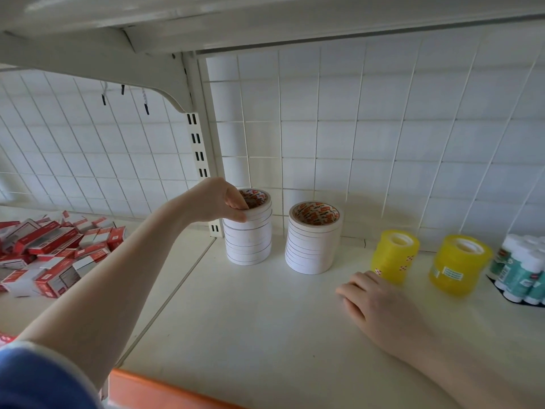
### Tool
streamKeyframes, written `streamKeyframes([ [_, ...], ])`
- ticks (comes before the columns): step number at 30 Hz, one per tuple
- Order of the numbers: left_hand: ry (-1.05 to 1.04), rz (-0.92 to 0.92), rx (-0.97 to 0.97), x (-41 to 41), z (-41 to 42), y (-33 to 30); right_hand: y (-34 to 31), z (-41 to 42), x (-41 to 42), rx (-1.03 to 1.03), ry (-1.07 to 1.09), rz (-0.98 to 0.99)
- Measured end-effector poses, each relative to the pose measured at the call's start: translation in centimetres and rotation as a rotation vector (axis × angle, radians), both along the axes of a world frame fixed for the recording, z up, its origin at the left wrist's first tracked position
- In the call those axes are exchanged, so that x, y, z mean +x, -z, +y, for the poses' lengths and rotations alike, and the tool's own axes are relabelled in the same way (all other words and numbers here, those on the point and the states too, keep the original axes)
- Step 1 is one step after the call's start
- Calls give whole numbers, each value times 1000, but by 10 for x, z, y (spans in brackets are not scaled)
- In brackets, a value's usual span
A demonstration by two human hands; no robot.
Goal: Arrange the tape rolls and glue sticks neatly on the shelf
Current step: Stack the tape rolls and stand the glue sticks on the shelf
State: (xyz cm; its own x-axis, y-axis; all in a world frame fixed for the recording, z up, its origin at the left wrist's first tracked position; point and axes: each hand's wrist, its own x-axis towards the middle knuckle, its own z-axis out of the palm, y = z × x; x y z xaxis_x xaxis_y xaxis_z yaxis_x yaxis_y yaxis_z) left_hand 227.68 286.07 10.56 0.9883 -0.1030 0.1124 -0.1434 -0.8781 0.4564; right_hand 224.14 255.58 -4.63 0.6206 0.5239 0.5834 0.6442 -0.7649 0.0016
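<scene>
Two stacks of white tape rolls stand at the back of the white shelf [265, 320]. My left hand [218, 202] grips the top of the left white stack [248, 240], fingers inside its core and thumb on the outer rim. The right white stack [314, 240] stands free beside it. Two stacks of yellow tape rolls stand further right, one [393, 255] just behind my right hand [380, 308], the other [458, 264] beyond it. My right hand rests flat on the shelf, holding nothing. A pack of glue sticks [522, 270] with white caps sits at the far right edge.
A loose pile of red and white boxes [53, 249] lies on the neighbouring shelf section to the left. A white wire grid [354, 128] backs the shelf, and a slotted upright post [200, 154] divides the sections. Another shelf hangs overhead. An orange strip [165, 391] edges the shelf front.
</scene>
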Motion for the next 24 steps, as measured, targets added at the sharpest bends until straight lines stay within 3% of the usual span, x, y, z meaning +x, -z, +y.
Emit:
streamKeyframes([
  [6, -10, -101, 189, -16, -8, 6, -3, -5, -2, -73, 14, 4],
  [9, -86, -327, 281, -35, -18, 16, -9, -12, -6, -143, 30, 7],
  [13, -164, -586, 187, -72, -39, 42, -17, -30, -24, -169, 114, 106],
  [16, -156, -595, 158, -90, -56, 66, -27, -44, -49, -145, 261, 146],
  [24, -68, -415, 110, -115, -121, 108, -19, -108, -120, 187, 632, 100],
])
